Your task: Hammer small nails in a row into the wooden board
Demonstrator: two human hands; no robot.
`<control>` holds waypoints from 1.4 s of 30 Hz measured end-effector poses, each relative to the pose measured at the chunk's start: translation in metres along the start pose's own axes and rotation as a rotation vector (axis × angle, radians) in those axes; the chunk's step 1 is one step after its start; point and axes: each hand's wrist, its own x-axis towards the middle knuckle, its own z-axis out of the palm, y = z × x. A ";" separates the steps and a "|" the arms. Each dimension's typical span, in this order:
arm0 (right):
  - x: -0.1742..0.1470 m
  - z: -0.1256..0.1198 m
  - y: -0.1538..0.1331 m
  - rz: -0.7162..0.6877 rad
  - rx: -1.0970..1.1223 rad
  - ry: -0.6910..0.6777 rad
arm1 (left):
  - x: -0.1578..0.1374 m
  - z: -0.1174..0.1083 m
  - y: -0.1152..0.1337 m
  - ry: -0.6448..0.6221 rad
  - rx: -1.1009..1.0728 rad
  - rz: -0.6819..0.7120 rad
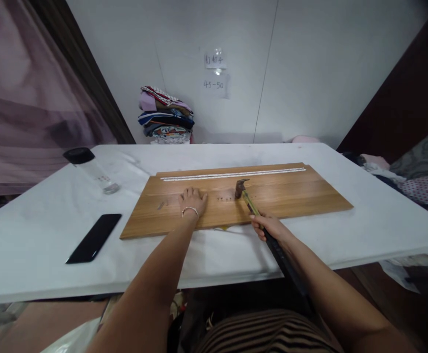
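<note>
My left hand point(192, 201) lies flat on a wooden board point(291, 193), fingers spread, a bracelet at the wrist. In my right hand point(269, 226) is a claw hammer point(250, 201), gripped partway along its yellow and black handle. Its head is over the board's middle, beside a short row of small nails point(225, 199); whether it touches a nail I cannot tell. More small marks or nails show just right of the head. A few loose nails point(161, 205) seem to lie on the board left of my left hand.
The board rests on a white-covered table point(44, 235), with a white strip point(232, 174) along its far side. Left of it are a black phone point(94, 239) and a clear bottle with a black cap point(96, 171). Folded clothes point(167, 116) are stacked by the wall.
</note>
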 end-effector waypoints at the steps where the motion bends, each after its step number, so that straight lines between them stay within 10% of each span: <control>1: 0.000 0.000 0.000 -0.001 0.003 0.000 | 0.000 0.000 0.000 -0.002 0.000 -0.002; 42: -0.001 -0.001 0.001 0.009 -0.008 -0.007 | -0.002 -0.004 0.002 -0.020 0.003 -0.008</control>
